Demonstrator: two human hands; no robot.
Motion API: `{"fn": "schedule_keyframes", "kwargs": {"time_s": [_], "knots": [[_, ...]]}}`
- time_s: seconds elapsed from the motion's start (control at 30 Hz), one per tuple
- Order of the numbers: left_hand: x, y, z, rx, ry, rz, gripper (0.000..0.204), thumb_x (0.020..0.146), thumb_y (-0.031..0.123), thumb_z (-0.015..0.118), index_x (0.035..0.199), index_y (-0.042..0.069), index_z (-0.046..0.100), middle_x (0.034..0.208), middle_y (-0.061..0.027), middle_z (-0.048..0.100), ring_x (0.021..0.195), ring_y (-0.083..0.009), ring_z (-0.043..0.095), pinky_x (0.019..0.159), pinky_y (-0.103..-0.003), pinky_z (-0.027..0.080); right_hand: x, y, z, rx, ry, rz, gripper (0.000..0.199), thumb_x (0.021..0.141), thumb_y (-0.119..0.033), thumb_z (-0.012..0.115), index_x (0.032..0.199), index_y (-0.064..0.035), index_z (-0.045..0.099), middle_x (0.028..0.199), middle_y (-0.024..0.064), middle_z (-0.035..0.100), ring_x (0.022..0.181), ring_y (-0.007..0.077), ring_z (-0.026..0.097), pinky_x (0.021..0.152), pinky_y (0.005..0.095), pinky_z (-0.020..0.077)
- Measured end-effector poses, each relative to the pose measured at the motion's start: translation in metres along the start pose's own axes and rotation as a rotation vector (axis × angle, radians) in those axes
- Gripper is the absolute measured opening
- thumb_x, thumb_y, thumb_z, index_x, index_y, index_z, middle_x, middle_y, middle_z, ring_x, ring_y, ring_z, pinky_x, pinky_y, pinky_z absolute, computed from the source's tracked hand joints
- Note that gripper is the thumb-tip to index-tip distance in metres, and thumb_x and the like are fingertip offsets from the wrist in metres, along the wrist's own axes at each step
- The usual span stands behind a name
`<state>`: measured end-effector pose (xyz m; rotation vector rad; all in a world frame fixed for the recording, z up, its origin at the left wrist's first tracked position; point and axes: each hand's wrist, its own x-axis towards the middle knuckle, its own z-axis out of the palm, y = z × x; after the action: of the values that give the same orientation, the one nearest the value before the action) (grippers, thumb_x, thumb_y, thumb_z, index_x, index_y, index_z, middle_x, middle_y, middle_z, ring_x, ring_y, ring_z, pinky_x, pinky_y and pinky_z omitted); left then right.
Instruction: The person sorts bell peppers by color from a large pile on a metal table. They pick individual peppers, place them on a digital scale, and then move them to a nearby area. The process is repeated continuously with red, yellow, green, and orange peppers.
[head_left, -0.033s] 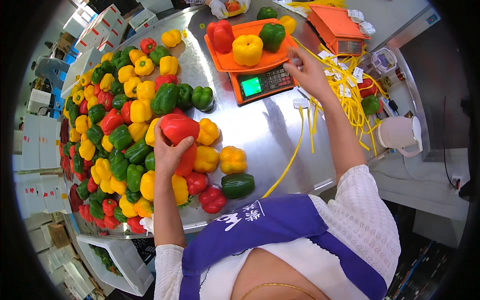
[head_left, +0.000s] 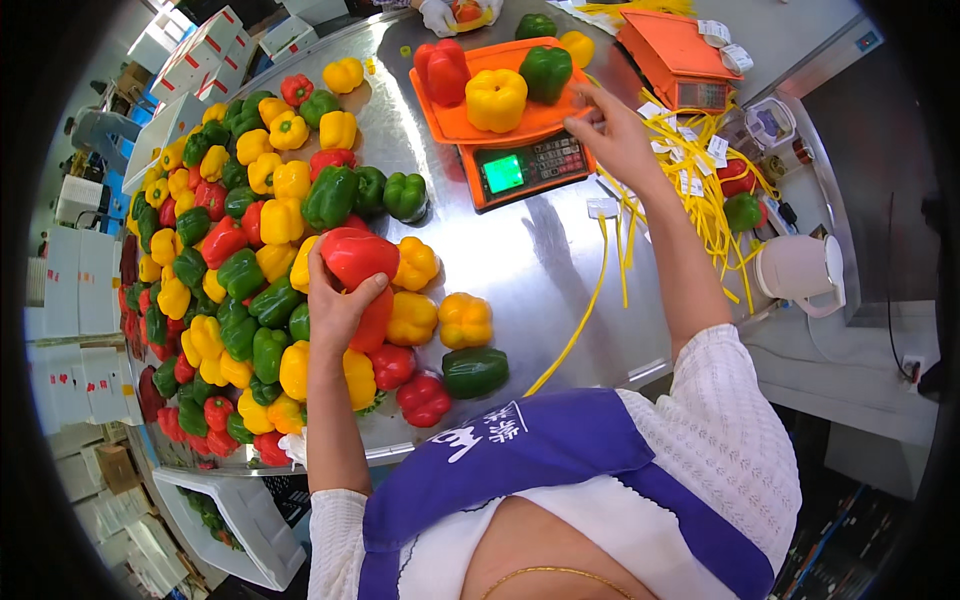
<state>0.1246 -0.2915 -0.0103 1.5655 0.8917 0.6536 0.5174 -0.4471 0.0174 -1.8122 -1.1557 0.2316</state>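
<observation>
My left hand (head_left: 338,312) is closed around a red bell pepper (head_left: 358,257) at the right side of a large pepper pile. My right hand (head_left: 612,138) is beside the right edge of an orange weighing scale (head_left: 530,170). Its fingers are apart and slightly bent, with nothing seen between them; whether they touch the tray is unclear. On the orange scale tray (head_left: 450,128) rest a red pepper (head_left: 441,70), a yellow pepper (head_left: 496,100) and a green pepper (head_left: 546,73). The scale's display glows green.
Yellow tie strips (head_left: 700,225) with white labels lie to the right, near a second orange scale (head_left: 670,55) and a white kettle (head_left: 800,268). Across the metal table (head_left: 520,270), another person's gloved hand (head_left: 438,16) holds a pepper. A white foam box (head_left: 235,520) stands at lower left.
My right hand's fingers have shifted slightly, its index finger reaching up nearer the tray's edge. My left hand stays in place on the red pepper.
</observation>
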Motion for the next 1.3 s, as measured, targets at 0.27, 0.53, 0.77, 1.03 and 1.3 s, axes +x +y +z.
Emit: {"fn": "schedule_keyframes", "kwargs": {"time_s": [0.27, 0.53, 0.77, 1.03, 1.3], "knots": [[0.003, -0.005, 0.001, -0.007, -0.003, -0.026, 0.097, 0.073, 0.008, 0.088, 0.151, 0.005, 0.031, 0.133, -0.0142, 0.055, 0.12, -0.0255, 0.06, 0.103, -0.04, 0.051, 0.093, -0.024, 0.034, -0.159, -0.065, -0.29, 0.058, 0.088, -0.032, 0.075, 0.138, -0.0086, 0.057, 0.126, 0.0149, 0.062, 0.106, 0.0251, 0.065, 0.089, 0.0382, 0.0535], [0.031, 0.03, 0.015, 0.065, -0.103, 0.035, 0.09, 0.069, 0.004, 0.087, 0.144, 0.006, 0.039, 0.133, -0.012, 0.053, 0.121, -0.0247, 0.058, 0.105, -0.039, 0.05, 0.184, -0.024, 0.122, -0.5, -0.339, -0.29, 0.086, 0.075, -0.043, 0.082, 0.15, -0.0216, 0.045, 0.138, 0.0211, 0.053, 0.128, 0.0389, 0.056, 0.105, 0.0475, 0.0485], [0.119, 0.04, 0.039, 0.263, -0.075, 0.27, 0.089, 0.07, -0.001, 0.085, 0.145, 0.006, 0.036, 0.133, -0.0125, 0.056, 0.12, -0.025, 0.06, 0.106, -0.04, 0.05, 0.215, -0.01, 0.104, -0.278, -0.042, -0.361, 0.081, 0.073, -0.045, 0.083, 0.141, -0.0151, 0.053, 0.128, 0.0212, 0.059, 0.118, 0.0377, 0.062, 0.097, 0.0461, 0.0525], [0.233, 0.031, 0.123, 0.414, -0.005, 0.403, 0.088, 0.07, 0.015, 0.091, 0.142, 0.001, 0.042, 0.133, -0.0174, 0.056, 0.122, -0.0278, 0.059, 0.104, -0.038, 0.05, 0.063, -0.037, -0.008, 0.236, -0.273, -0.098, 0.08, 0.076, -0.036, 0.087, 0.141, -0.0046, 0.053, 0.13, 0.0106, 0.063, 0.118, 0.0199, 0.061, 0.102, 0.0344, 0.0485], [0.258, 0.012, 0.132, 0.565, -0.109, 0.36, 0.11, 0.074, 0.015, 0.087, 0.161, 0.007, 0.02, 0.151, -0.0258, 0.044, 0.135, -0.0366, 0.05, 0.11, -0.039, 0.045, -0.134, 0.012, 0.025, -0.081, -0.328, 0.086, 0.077, 0.072, -0.032, 0.087, 0.139, -0.0087, 0.056, 0.122, 0.016, 0.061, 0.113, 0.0356, 0.062, 0.097, 0.0421, 0.0521]]}}
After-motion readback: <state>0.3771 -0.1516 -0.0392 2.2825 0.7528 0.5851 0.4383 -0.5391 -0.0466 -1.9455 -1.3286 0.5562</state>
